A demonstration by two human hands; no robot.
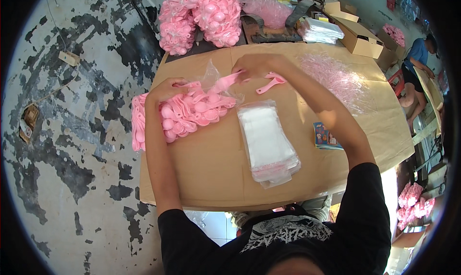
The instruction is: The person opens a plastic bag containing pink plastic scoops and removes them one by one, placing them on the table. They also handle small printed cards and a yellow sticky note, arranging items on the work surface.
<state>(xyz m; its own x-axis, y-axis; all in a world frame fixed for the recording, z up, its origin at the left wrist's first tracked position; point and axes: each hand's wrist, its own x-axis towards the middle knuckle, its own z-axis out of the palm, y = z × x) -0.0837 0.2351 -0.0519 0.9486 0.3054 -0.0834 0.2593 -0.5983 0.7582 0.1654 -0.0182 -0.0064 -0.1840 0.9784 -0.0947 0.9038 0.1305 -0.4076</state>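
A heap of pink plastic spoons, partly in a clear plastic bag, lies at the left of the brown-covered table. My left hand is at the heap's upper left, its fingers closed around the end of a spoon there. With bent fingers my right hand grips a pink spoon just above the heap's far right side. Beside that hand, a loose pink spoon rests on the table. Closer to me is a stack of clear plastic sleeves.
Pale pink shredded strands spread on the right, beyond small printed cards. Bulging bags of pink spoons, stacked plastic packs and a cardboard box stand behind. A peeling wall borders the left. Another person sits far right.
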